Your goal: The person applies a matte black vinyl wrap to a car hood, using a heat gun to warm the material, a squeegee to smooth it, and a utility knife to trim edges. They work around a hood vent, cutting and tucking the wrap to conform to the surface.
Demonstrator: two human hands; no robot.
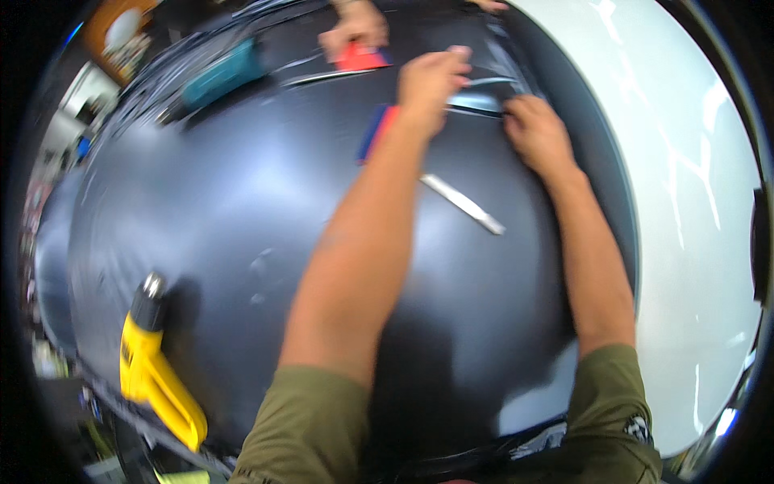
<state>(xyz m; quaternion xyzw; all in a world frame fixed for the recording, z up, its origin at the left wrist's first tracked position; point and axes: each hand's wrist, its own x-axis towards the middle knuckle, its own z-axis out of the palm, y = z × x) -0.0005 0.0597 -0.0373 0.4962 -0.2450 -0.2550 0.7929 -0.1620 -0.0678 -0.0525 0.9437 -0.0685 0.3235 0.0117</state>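
Note:
Dark film [218, 234] covers a broad curved car panel. At its far right, a raised flap with a pale blue sheen [476, 102] lies between my hands. My left hand [431, 85] is closed at the flap's left side, its fingers slightly blurred. On the right side, the fingers of my right hand [538, 137] pinch the film's edge. A red and blue squeegee [377, 133] is partly hidden behind my left forearm. Between my forearms lies a slim white stick-like tool [463, 206].
A co-worker's hand [355, 32] presses a red squeegee [360, 58] on the film at the far side; another person's fingers [488, 5] show at the top edge. A teal heat gun [226, 77] lies far left, a yellow heat gun [157, 371] near left. A white panel [685, 242] curves along the right.

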